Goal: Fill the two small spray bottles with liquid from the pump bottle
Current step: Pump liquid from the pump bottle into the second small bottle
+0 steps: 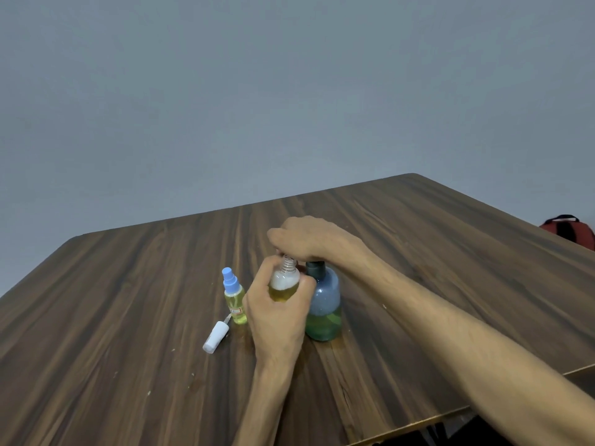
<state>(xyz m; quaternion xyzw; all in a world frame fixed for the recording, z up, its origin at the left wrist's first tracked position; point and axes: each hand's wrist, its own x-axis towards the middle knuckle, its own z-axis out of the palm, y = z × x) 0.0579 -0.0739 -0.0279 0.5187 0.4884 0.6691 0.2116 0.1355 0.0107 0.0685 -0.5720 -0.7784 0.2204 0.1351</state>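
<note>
We see the open-necked small spray bottle [284,283], clear plastic with yellow liquid low inside, held upright above the table [450,252], fingers of the left hand [277,313] wrapped round it. Touching it on the right stands the rounded bluish pump bottle [323,304], the right hand [309,238] curled, pressing its top. Left, a blue-capped spray bottle [234,297] stands beside a white sprayer cap [215,340] lying on dark wood grain.

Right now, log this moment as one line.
left hand holds open clear spray bottle | right hand presses blue pump bottle | filling
</note>
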